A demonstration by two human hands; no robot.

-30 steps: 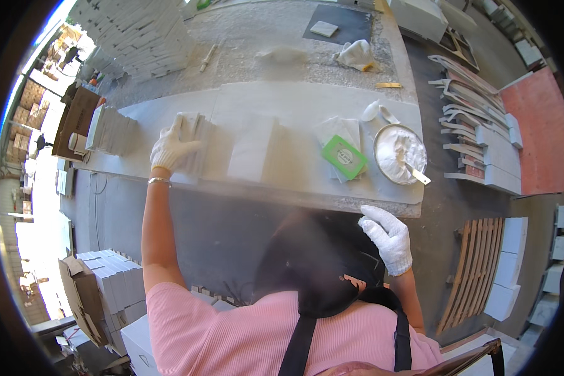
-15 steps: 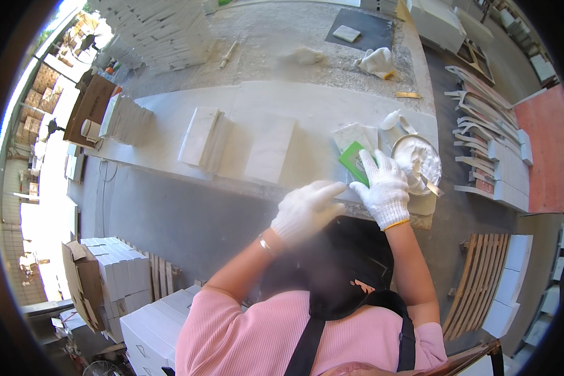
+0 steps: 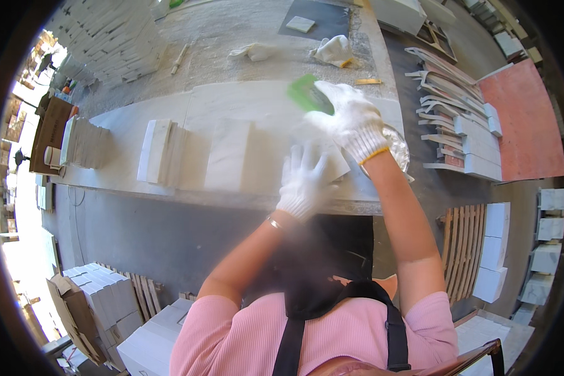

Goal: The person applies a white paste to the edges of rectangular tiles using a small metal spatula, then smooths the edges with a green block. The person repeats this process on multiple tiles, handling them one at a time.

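Note:
My right hand (image 3: 348, 116), in a white knit glove, is raised over the far part of the work table (image 3: 276, 103) and grips a flat green rectangular piece (image 3: 304, 93) between thumb and fingers. The piece is smeared by motion. My left hand (image 3: 302, 182), gloved too, has its fingers spread over a white tile (image 3: 335, 164) near the table's front edge. Whether the palm presses on the tile I cannot tell. Behind my right wrist, a round bowl (image 3: 400, 145) of white paste is mostly hidden. To the left lie a pale tile (image 3: 229, 156) and a few stacked tiles (image 3: 155, 153).
A tile stack (image 3: 84, 143) stands at the table's left end. Further back are crumpled gloves (image 3: 333, 51), a dark sheet (image 3: 319, 22) and a large pile of slabs (image 3: 103, 41). Right of the table are curved pale strips (image 3: 442, 106) and a wooden pallet (image 3: 465, 250).
My right hand has lifted the green piece away from beside the bowl, up and to the left. My left hand has come down onto the tile with fingers spread. The whole view has shifted.

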